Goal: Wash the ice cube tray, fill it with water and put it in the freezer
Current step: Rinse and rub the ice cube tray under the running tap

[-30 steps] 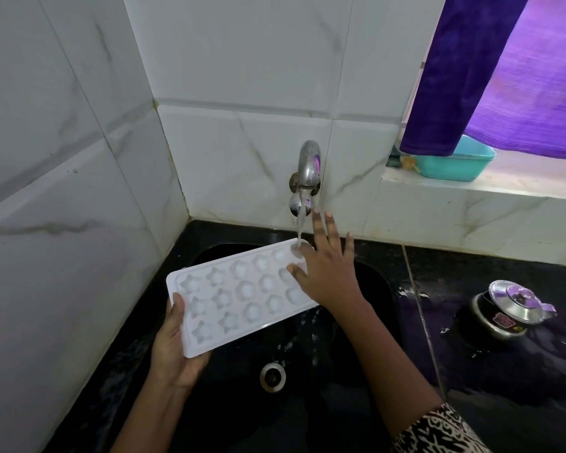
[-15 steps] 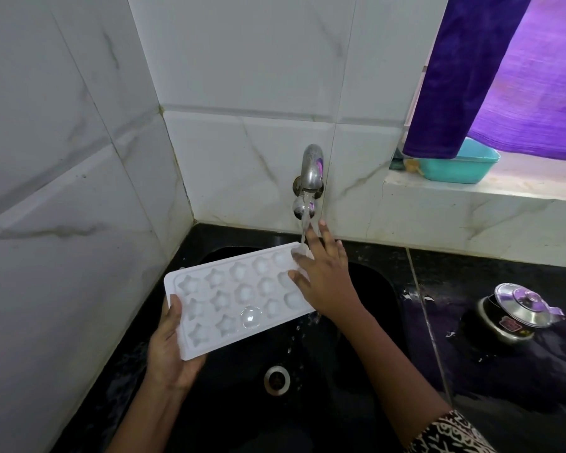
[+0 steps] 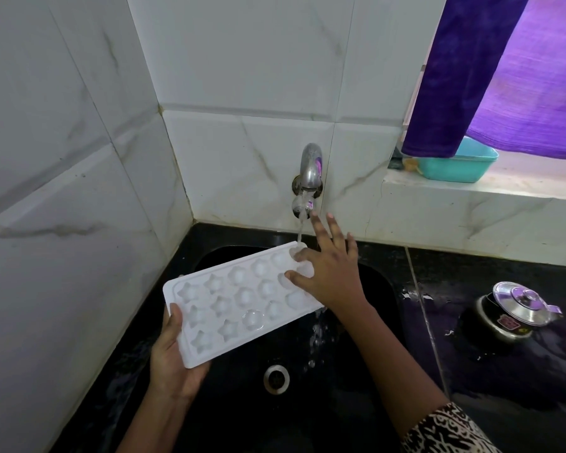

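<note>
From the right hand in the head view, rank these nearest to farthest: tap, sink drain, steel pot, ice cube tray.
1. ice cube tray: under the right hand, touching it.
2. tap: on the wall, just beyond the fingertips.
3. sink drain: below, at the sink bottom.
4. steel pot: far right, on the counter.

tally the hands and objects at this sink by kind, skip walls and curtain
hands: 2, left hand and right hand
ice cube tray: 1
tap: 1
sink drain: 1
teal tub: 1
lidded steel pot: 1
total: 7
</note>
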Demonstrator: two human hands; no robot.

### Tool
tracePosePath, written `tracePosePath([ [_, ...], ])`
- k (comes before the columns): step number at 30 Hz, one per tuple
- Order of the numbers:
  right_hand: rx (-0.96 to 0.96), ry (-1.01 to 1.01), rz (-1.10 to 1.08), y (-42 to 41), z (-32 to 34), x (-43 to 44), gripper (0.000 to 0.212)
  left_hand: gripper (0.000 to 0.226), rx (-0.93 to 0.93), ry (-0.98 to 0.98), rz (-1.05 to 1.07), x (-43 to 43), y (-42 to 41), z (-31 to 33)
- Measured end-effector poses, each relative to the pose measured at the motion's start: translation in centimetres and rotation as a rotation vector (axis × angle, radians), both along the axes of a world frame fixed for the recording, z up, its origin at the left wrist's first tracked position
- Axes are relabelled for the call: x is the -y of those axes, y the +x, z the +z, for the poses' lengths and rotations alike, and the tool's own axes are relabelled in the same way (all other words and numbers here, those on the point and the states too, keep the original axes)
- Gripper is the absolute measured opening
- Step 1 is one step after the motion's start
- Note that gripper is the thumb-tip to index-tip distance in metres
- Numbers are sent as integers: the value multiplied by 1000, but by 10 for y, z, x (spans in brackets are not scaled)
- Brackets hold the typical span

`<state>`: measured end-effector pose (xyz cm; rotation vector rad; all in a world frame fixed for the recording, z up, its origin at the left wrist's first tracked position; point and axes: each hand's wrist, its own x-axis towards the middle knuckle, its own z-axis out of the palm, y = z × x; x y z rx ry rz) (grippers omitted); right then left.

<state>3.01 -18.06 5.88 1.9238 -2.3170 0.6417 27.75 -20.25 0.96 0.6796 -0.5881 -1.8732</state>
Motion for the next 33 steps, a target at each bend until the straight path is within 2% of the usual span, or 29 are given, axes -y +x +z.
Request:
tracePosePath([
  [5,-80,72,-37,11,-8,6,39,62,10,12,-21,2,-6,2],
  [11,72,44,81,-6,-4,-3,35,56,25,-29,30,5,1,3],
  [13,90,-7,38,-10,-1,-9,35,55,30,-40,26,4,-1,3],
  [16,198,-205,-30,-6,1,-20,41,54,5,-39,39,0,-6,2],
  [18,235,-257,-49,0,0,-26,37,57,-15,-34,53,-1,-8,3],
  [21,166,-170,-39,3,-7,-28,29,60,-34,-26,69,-1,-8,6],
  [27,89,-27,11,11,-8,-12,48,58,-69,-21,77,0,-12,11],
  [31,69,-97,-38,4,-5,-8,36,61,-56,-26,97,1,-13,13],
  [33,26,-95,-39,8,-6,-7,45,61,-62,-23,93,1,-16,14],
])
